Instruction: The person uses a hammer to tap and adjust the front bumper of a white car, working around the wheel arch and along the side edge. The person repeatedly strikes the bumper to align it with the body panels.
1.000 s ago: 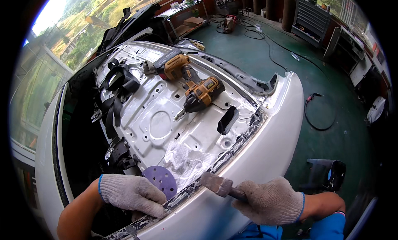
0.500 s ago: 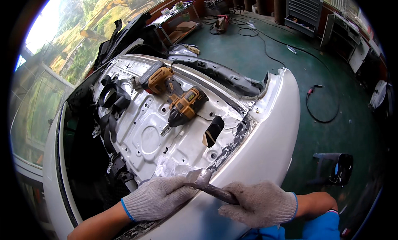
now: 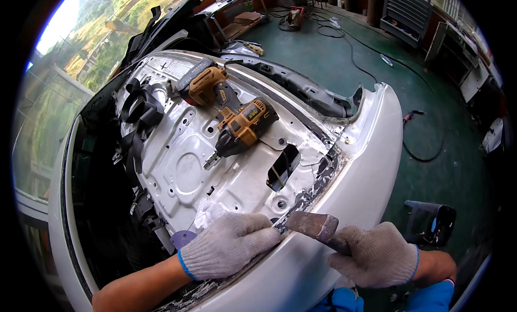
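My right hand (image 3: 377,255), in a pale knitted glove, is closed around the handle of a hammer (image 3: 312,226). The hammer's worn, brownish head is just right of my left fingertips, above the edge of a white car body panel (image 3: 358,191). My left hand (image 3: 229,247), gloved alike, is closed low over the panel's dark, flaking seam (image 3: 309,196). Whatever its fingers grip is mostly hidden; a narrow pale sliver shows by the fingertips. A purple rounded piece (image 3: 183,238) peeks out beside the left wrist, and crumpled clear plastic (image 3: 208,212) lies beyond that hand.
A yellow-and-black cordless impact driver (image 3: 237,123) rests on the bare white metal deck (image 3: 188,172). Black belts (image 3: 141,110) lie to its left. On the green floor are a dark stool (image 3: 431,223) and a hose (image 3: 412,145). A grey tool cabinet (image 3: 406,15) stands at the back.
The hammer head has moved right, off my left fingertips, and my right hand has shifted right with it. My left hand has slid slightly right, and the purple piece has come into sight.
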Tool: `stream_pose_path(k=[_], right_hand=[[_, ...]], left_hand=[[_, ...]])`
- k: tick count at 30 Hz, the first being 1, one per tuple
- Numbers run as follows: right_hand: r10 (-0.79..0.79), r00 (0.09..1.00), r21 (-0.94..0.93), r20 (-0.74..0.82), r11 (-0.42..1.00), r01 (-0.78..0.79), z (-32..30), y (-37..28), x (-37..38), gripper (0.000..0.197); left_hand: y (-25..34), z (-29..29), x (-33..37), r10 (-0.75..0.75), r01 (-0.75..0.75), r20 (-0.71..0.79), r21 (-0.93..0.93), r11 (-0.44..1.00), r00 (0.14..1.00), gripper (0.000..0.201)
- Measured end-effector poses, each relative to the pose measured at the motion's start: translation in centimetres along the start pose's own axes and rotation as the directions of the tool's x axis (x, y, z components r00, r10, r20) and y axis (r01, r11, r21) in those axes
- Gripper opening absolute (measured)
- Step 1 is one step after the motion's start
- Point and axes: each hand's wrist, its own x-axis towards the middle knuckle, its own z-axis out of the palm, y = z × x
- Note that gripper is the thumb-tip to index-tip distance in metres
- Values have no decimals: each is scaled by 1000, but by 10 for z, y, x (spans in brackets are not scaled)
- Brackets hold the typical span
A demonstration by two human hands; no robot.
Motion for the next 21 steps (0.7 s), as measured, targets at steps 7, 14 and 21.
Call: stream_pose_path(k=[7,14,21], right_hand=[[-183,959,166,-217,961,221,-4,12,-18,48],[-130,950,86,-285,983,160,6,11,-7,39],[-104,975,4,-196,994,107,8,11,-2,31]], left_hand=[[-11,5,2,84,-91,-89,-75,993,992,39],[-8,6,2,23,-32,-89,-104,994,996,35],[-4,2,1,-19,17,-32,-40,999,999,47]])
